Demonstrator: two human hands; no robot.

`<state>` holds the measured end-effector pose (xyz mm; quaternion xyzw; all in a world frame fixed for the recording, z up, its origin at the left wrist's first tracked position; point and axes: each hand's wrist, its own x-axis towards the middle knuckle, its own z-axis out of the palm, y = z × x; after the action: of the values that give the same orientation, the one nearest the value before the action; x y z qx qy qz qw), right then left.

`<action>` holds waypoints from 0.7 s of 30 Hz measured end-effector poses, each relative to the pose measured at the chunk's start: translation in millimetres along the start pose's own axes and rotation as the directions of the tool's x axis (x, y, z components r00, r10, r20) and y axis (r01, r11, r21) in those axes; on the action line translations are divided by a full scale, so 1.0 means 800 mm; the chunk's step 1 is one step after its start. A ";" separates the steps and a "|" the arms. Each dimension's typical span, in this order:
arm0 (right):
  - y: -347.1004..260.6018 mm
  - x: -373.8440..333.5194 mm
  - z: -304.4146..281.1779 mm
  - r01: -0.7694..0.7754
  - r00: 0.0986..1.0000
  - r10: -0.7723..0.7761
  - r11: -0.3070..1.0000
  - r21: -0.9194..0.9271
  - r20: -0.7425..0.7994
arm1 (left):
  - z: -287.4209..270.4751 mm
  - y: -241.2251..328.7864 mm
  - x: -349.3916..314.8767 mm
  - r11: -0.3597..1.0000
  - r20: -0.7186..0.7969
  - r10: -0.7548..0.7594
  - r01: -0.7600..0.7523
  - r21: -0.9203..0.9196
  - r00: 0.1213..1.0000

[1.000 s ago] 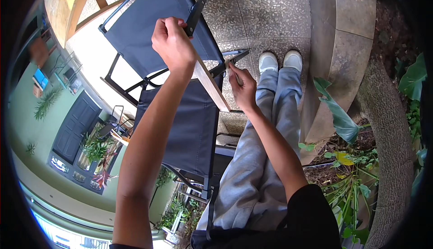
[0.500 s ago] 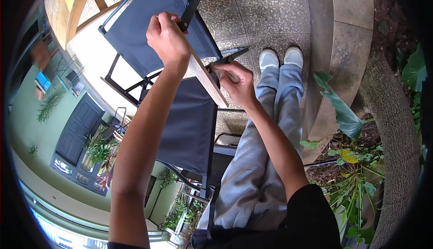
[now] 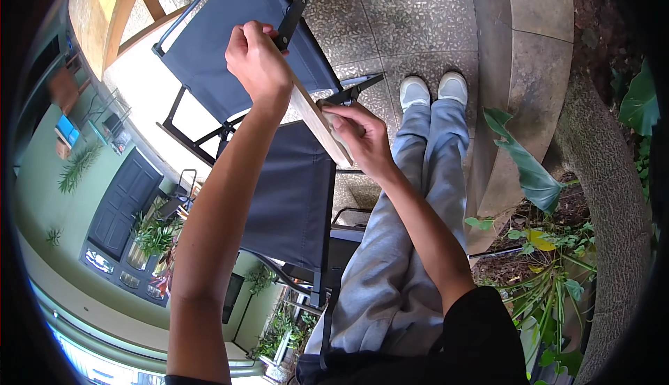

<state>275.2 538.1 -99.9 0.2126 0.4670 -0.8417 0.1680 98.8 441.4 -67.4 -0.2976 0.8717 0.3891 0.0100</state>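
Observation:
A folding chair with a dark fabric seat [image 3: 286,193] and dark fabric backrest [image 3: 216,50] stands just left of my legs. Its pale wooden armrest [image 3: 311,114] slants from the backrest side toward me. My left hand [image 3: 258,64] is closed around the armrest's far end, beside the black metal frame bar [image 3: 300,10]. Pinched in my right hand [image 3: 367,141] is a small grey-brown piece [image 3: 333,124], perhaps folded cloth or sandpaper. It rests against the armrest's right side near the closer end. My fingers hide most of it.
My shoes [image 3: 433,91] stand on speckled floor tiles [image 3: 348,16]. A stone curb [image 3: 540,57] runs along the right, with a plant bed and a tree trunk [image 3: 613,197] beyond. Wooden furniture [image 3: 115,9] is at the upper left.
My right hand has shifted slightly left and down, bringing the grey-brown piece closer against the armrest's side. My left hand keeps its grip in the same place.

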 end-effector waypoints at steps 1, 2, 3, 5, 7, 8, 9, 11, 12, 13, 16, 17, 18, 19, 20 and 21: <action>0.006 0.000 -0.006 0.074 0.997 -0.072 0.996 -0.056 0.042 | 0.002 0.001 0.000 1.000 0.001 0.001 -0.001 -0.003 1.000; 0.016 0.000 -0.011 0.076 0.996 -0.074 0.995 -0.057 0.042 | 0.003 0.002 0.000 1.000 0.001 -0.002 0.002 -0.001 1.000; 0.031 -0.001 -0.015 0.071 0.997 -0.070 0.995 -0.070 0.023 | 0.005 0.002 -0.001 1.000 0.005 -0.006 0.006 0.003 1.000; 0.045 0.003 -0.018 0.041 0.999 -0.045 0.992 -0.117 -0.028 | 0.005 0.002 -0.001 1.000 0.008 -0.011 0.011 -0.004 1.000; 0.050 0.009 -0.021 0.058 0.995 -0.073 0.980 -0.188 -0.073 | 0.003 0.001 0.000 1.000 0.009 -0.016 0.016 -0.009 1.000; 0.051 0.012 -0.023 0.072 0.988 -0.105 0.963 -0.259 -0.117 | 0.002 0.000 -0.001 1.000 0.005 -0.015 0.015 -0.004 1.000; 0.048 0.014 -0.029 0.057 0.983 -0.116 0.929 -0.366 -0.142 | 0.002 0.000 -0.001 1.000 0.002 -0.014 0.014 -0.001 1.000; 0.058 0.021 -0.038 0.030 0.980 -0.113 0.900 -0.434 -0.167 | 0.001 -0.001 0.000 1.000 0.002 -0.015 0.015 -0.005 1.000; 0.060 0.024 -0.039 0.001 0.975 -0.111 0.868 -0.497 -0.192 | 0.000 -0.001 0.001 1.000 0.002 -0.014 0.014 -0.007 1.000; 0.062 0.025 -0.039 -0.033 0.976 -0.085 0.854 -0.518 -0.202 | -0.001 -0.002 0.002 1.000 -0.002 -0.014 0.014 -0.006 1.000; 0.086 0.040 -0.045 -0.077 0.968 -0.106 0.736 -0.672 -0.227 | -0.001 -0.001 0.000 1.000 0.011 0.011 -0.011 -0.003 1.000; 0.102 0.044 -0.052 -0.073 0.959 -0.125 0.757 -0.649 -0.254 | 0.001 0.001 -0.002 1.000 0.014 0.004 -0.004 0.000 1.000; 0.115 0.049 -0.060 -0.209 0.951 0.070 0.862 -0.461 -0.301 | 0.004 0.001 0.000 1.000 0.013 0.002 -0.002 0.004 1.000; 0.121 0.051 -0.067 -0.349 0.914 0.269 0.903 -0.250 -0.304 | 0.005 0.001 0.000 1.000 0.014 0.002 -0.002 0.001 1.000; 0.127 0.054 -0.075 -0.317 0.923 0.230 0.910 -0.269 -0.308 | 0.008 0.002 -0.002 1.000 0.016 0.004 -0.004 -0.012 1.000; 0.125 0.053 -0.067 -0.318 0.924 0.234 0.910 -0.266 -0.304 | 0.006 0.000 -0.001 1.000 0.012 0.005 -0.005 -0.016 1.000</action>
<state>297.9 529.4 -218.8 0.3584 0.5766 -0.6890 0.2536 98.8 445.4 -70.9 -0.2933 0.8693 0.3977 0.0121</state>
